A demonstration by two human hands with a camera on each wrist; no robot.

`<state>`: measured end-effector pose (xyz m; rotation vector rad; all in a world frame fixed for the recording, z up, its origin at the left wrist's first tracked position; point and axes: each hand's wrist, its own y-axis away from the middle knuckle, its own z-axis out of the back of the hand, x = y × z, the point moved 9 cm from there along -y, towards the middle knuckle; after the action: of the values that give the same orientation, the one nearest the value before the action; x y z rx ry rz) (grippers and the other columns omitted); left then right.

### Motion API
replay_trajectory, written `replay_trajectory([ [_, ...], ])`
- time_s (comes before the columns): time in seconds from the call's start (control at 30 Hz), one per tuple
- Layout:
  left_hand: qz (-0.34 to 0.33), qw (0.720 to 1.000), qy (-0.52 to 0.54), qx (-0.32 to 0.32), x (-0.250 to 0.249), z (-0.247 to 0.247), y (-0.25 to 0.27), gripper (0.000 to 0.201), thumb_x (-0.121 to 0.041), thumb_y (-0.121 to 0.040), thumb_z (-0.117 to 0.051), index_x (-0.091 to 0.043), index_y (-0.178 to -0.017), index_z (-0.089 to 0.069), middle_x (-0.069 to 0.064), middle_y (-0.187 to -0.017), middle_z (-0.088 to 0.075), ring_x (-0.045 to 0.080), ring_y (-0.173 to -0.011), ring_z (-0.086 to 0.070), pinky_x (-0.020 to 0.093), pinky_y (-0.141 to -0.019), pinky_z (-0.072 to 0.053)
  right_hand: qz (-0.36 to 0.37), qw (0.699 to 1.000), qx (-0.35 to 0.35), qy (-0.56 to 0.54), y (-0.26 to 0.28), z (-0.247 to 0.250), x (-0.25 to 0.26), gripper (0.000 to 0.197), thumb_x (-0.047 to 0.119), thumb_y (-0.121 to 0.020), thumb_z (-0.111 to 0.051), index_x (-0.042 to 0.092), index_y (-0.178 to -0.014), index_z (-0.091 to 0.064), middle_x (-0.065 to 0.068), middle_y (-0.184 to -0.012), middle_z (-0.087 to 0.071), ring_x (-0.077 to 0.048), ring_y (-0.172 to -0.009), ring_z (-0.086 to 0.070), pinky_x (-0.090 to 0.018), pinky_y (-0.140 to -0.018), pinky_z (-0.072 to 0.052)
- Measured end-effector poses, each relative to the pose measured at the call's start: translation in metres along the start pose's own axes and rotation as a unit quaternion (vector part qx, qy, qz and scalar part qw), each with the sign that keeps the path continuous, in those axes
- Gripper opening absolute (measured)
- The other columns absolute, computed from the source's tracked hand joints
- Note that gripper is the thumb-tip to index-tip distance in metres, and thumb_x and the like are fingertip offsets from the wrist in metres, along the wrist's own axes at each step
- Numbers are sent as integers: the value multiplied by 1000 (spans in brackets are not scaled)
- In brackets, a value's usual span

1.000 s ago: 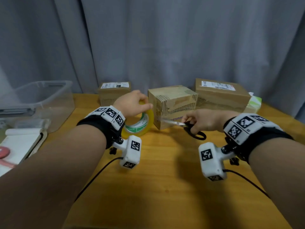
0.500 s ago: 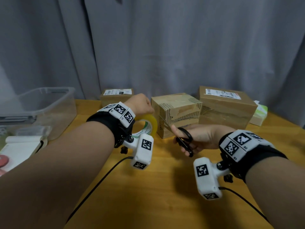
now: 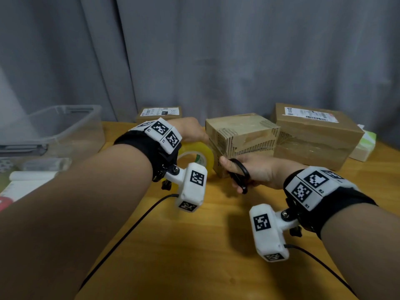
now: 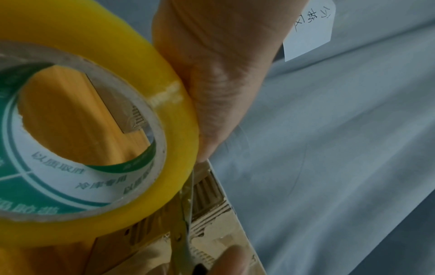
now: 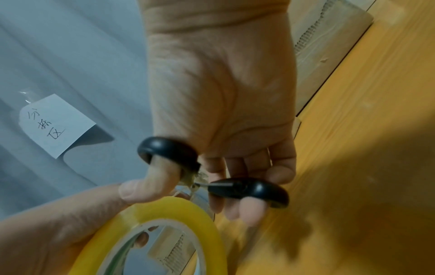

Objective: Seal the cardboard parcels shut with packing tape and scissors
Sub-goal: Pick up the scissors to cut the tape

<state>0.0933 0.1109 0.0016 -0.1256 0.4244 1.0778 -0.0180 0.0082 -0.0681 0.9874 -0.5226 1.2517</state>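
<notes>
Your right hand (image 3: 255,172) is gripping the black-handled scissors (image 3: 239,174) (thumb and fingers through the loops), while your left hand (image 3: 190,131) is clutching the yellow tape roll (image 3: 198,154) against the middle cardboard parcel (image 3: 242,135) standing on the table (image 3: 194,256).

Left hand (image 3: 190,129) curled round the tape roll (image 3: 198,153), right hand (image 3: 257,172) fingers threaded through scissors (image 3: 239,174), forearms extended forward

The right hand (image 3: 257,172) turned the scissors (image 3: 239,175) from blades lying flat toward the middle parcel (image 3: 242,135) to handles up, thumb through one loop, and drew nearer the tape roll (image 3: 198,153), which the left hand (image 3: 190,129) shifted against that parcel.
</notes>
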Motion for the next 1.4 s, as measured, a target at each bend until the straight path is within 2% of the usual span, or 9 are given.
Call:
replay_trajectory([
  [0.27, 13, 999, 51, -12, -3, -4, 5, 32, -27, -84, -67, -6, -108, -68, 11, -109, -67, 28, -103, -62, 40, -94, -50, 28, 999, -22, 9, 1, -1, 4, 51, 55, -89, -49, 6, -102, -56, -3, -60, -58, -13, -48, -54, -20, -49, -41],
  [0.5, 32, 997, 74, -22, 4, -4, 5, 31, -30, -77, -73, -7, -98, -70, 11, -100, -69, 27, -92, -65, 40, -88, -54, 32, 998, -34, 32, -3, 4, 5, 46, 55, -85, -57, 9, -87, -59, 0, -51, -56, -14, -45, -52, -25, -50, -39],
  [0.73, 6, 995, 81, -62, 15, 7, 16, 31, -24, -91, -58, -5, -115, -65, 4, -95, -55, 17, -87, -50, 26, -77, -41, -3, 996, -32, 89, -3, 4, -5, 38, 51, -84, -63, 14, -88, -58, 3, -45, -56, -13, -44, -53, -25, -53, -45],
  [0.83, -15, 987, 142, -69, 25, 6, 21, 23, -24, -90, -61, -8, -104, -68, 5, -93, -64, 18, -89, -57, 25, -77, -45, -28, 992, -33, 118, -1, 4, -10, 45, 47, -81, -67, 10, -105, -60, -1, -57, -62, -14, -51, -60, -25, -56, -51],
  [0.97, -35, 978, 184, -94, 29, 8, 27, 15, -23, -87, -65, -9, -93, -68, 11, -98, -69, 18, -87, -61, 30, -82, -50, -66, 972, -19, 224, 1, 2, -14, 51, 48, -77, -71, 11, -110, -60, -4, -69, -64, -15, -60, -63, -24, -55, -49],
  [1.07, -32, 974, 200, -103, 31, 8, 28, 14, -22, -87, -65, -10, -93, -68, 9, -95, -68, 18, -88, -62, 30, -82, -51, -73, 947, -26, 311, 1, 2, -17, 61, 55, -74, -71, 13, -118, -59, -6, -93, -66, -24, -89, -65, -31, -76, -51],
  [1.17, -32, 972, 204, -108, 32, 9, 29, 14, -22, -88, -64, -10, -94, -68, 7, -91, -66, 17, -83, -60, 26, -76, -48, -70, 906, -37, 417, 4, -1, -13, 60, 49, -83, -68, 13, -128, -51, -8, -120, -57, -26, -110, -53, -29, -81, -40],
  [1.3, -35, 970, 211, -116, 32, 10, 30, 16, -22, -88, -63, -9, -96, -68, 7, -92, -66, 15, -81, -58, 26, -75, -47, -80, 864, -10, 498, 2, -5, -16, 44, 32, -88, -66, 8, -123, -56, -10, -118, -61, -24, -101, -58, -31, -81, -49],
  [1.4, -34, 972, 204, -116, 30, 9, 29, 18, -21, -88, -63, -7, -98, -69, 9, -98, -67, 18, -86, -60, 29, -80, -50, -50, 872, -25, 486, -4, 1, -5, 29, 23, -86, -63, 13, -113, -62, -8, -106, -65, -26, -94, -61, -34, -74, -54],
])
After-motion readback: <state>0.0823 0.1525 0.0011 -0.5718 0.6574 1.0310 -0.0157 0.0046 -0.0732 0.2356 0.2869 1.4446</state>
